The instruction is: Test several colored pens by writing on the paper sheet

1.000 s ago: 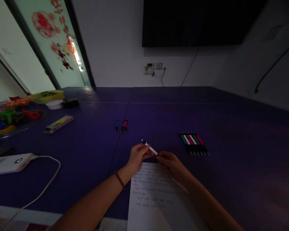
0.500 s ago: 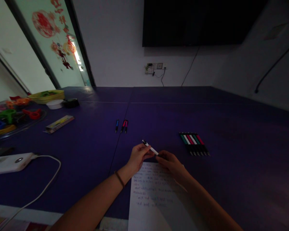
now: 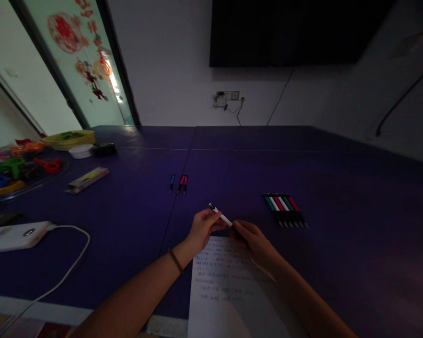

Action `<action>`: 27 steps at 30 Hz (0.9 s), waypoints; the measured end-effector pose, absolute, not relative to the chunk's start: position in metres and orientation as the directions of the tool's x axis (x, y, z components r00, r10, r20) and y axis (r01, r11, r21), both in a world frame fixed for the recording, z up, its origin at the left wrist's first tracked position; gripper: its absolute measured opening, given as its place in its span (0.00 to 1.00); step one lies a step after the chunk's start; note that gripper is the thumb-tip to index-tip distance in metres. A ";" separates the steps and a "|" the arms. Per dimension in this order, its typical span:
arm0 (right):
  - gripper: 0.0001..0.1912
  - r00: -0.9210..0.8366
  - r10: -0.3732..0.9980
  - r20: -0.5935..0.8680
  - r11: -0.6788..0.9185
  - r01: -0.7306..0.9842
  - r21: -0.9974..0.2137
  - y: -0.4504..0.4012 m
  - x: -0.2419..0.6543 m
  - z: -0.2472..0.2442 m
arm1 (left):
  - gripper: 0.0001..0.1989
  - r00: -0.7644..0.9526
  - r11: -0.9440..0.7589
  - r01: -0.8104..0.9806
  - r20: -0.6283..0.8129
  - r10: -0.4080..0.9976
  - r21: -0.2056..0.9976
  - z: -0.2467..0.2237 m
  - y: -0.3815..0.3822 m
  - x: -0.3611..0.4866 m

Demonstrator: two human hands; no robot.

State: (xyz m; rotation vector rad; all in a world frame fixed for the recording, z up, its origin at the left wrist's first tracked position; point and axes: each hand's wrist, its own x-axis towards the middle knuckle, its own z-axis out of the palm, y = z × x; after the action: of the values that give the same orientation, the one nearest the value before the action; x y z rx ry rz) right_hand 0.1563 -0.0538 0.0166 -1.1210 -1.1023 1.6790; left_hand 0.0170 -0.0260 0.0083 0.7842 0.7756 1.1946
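A white pen (image 3: 224, 218) with a black end slants between my two hands, above the top edge of a handwritten sheet of paper (image 3: 211, 314). My left hand (image 3: 202, 227) is closed around the pen's barrel, thumb on top. The fingers of my right hand (image 3: 248, 237) pinch its lower right end, hiding the tip. To the right, a neat row of several pens (image 3: 284, 210) in green, white and pink lies on the table. Farther off lie a blue pen (image 3: 171, 183) and two pink and purple pens (image 3: 182, 184).
On the left of the purple table (image 3: 134, 211) are a power bank (image 3: 17, 237) with a white cable (image 3: 86, 244), a small long box (image 3: 88, 180), a yellow basket (image 3: 70, 140) and colourful plastic pieces (image 3: 9, 166). A dark screen (image 3: 296, 33) hangs on the wall.
My right hand's fingers have shifted slightly on the pen's lower end. The left hand and the laid-out pens stay as they were.
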 end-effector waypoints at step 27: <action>0.19 -0.326 0.915 -0.236 -0.296 -0.147 -0.944 -0.055 0.157 0.019 | 0.13 0.217 0.200 -0.454 -0.111 0.970 0.868 0.008 -0.027 0.017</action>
State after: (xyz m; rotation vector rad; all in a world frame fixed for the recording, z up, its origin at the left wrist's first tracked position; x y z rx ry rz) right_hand 0.1566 -0.0552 0.0187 -1.0923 -1.1356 1.7297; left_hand 0.0171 -0.0272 0.0084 0.8162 0.7908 1.1551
